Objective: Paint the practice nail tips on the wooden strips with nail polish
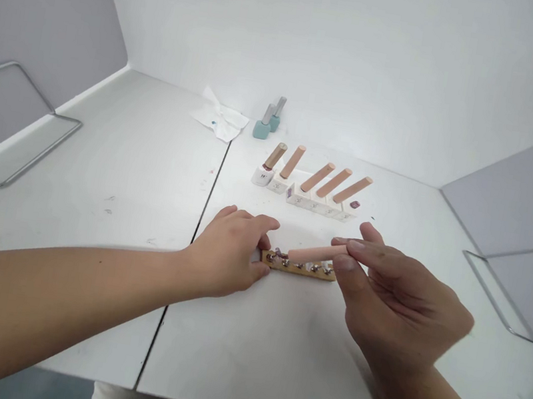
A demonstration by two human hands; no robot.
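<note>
My right hand (397, 301) pinches the end of a long peach nail polish cap (316, 254), which slants over a narrow wooden nail tip stand (286, 267). The brush at the cap's far end is hard to make out. Several metal pegs stick up from the stand, and a dark purplish nail tip (281, 254) shows near its left end. My left hand (238, 249) grips that left end between thumb and fingers. Behind the stand, an uncapped white polish bottle (348, 211) with a purplish opening ends a row of bottles.
Peach-capped white bottles (314, 199) and one with a bronze cap (264, 173) stand beyond my hands. Two teal bottles (262, 128) and a crumpled tissue (223, 118) lie farther back. Metal wire frames (505, 257) flank the white table (144, 207), with panels around it.
</note>
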